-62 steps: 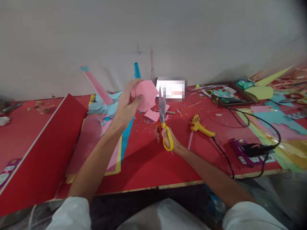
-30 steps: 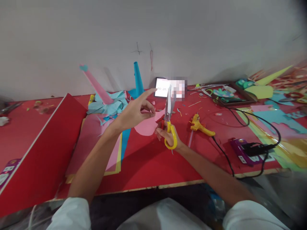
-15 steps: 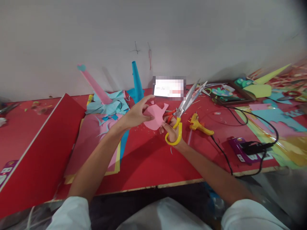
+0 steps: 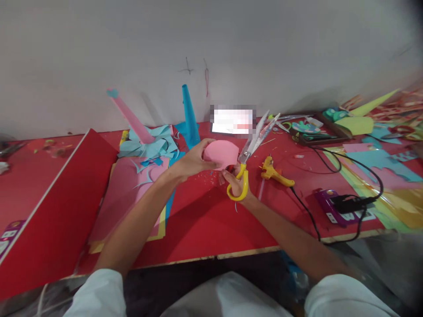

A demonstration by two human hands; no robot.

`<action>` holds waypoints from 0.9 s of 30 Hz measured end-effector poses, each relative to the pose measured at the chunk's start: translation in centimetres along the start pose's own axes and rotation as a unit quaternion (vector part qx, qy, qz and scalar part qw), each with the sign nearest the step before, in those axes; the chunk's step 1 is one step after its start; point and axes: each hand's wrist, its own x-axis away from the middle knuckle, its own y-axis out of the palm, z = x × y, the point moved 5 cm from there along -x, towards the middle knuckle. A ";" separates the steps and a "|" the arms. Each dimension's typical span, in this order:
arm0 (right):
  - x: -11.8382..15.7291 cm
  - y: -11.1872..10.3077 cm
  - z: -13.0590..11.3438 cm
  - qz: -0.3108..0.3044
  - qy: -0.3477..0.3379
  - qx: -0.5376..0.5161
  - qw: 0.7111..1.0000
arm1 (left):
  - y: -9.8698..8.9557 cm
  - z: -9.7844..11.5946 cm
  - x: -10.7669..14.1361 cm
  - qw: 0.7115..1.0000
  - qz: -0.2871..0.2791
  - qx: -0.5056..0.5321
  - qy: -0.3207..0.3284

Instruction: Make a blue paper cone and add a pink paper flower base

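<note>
A piece of pink paper (image 4: pixel 222 154) with a rounded upper edge is pinched in my left hand (image 4: pixel 194 159), above the red table (image 4: pixel 205 224). My right hand (image 4: pixel 236 181) has its fingers round the scissors (image 4: pixel 245 155), one yellow handle loop circling the thumb side. The blades point up and away, parted and clear of the paper. Part of an orange-red handle shows behind the paper, and some right-hand fingers are hidden there. Small paper scraps lie on the table below the hands.
A yellow glue gun (image 4: pixel 276 172) lies right of my right hand, its cord running to a purple power box (image 4: pixel 330 207). Pink sheets (image 4: pixel 115 202), blue scraps (image 4: pixel 155 143) and a blue paper cone (image 4: pixel 189 114) stand left. A red board (image 4: pixel 62 211) rises far left.
The pink paper has been turned, so its rounded edge now faces up and right. The scissors have shifted slightly left and down, still parted.
</note>
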 end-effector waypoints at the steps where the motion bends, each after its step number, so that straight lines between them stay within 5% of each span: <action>1: -0.1 -0.2 -0.1 0.007 -0.002 0.001 1.000 | 0.2 -0.1 0.0 1.000 -0.006 0.022 -0.012; 11: 0.7 1.0 -0.9 -0.039 0.013 -0.091 0.995 | -2.4 0.9 -0.2 0.978 0.165 0.051 0.116; 17: 1.7 1.7 -0.5 -0.092 0.028 -0.066 0.993 | -1.8 0.6 -0.5 0.990 0.076 0.007 0.119; 22: 1.4 1.7 -0.6 -0.091 0.015 -0.064 0.994 | -2.2 -0.8 -1.1 0.976 0.138 -0.126 0.111; 27: 0.9 1.0 -0.5 -0.041 0.025 -0.068 0.997 | -2.5 0.2 -0.1 0.987 0.109 -0.107 0.055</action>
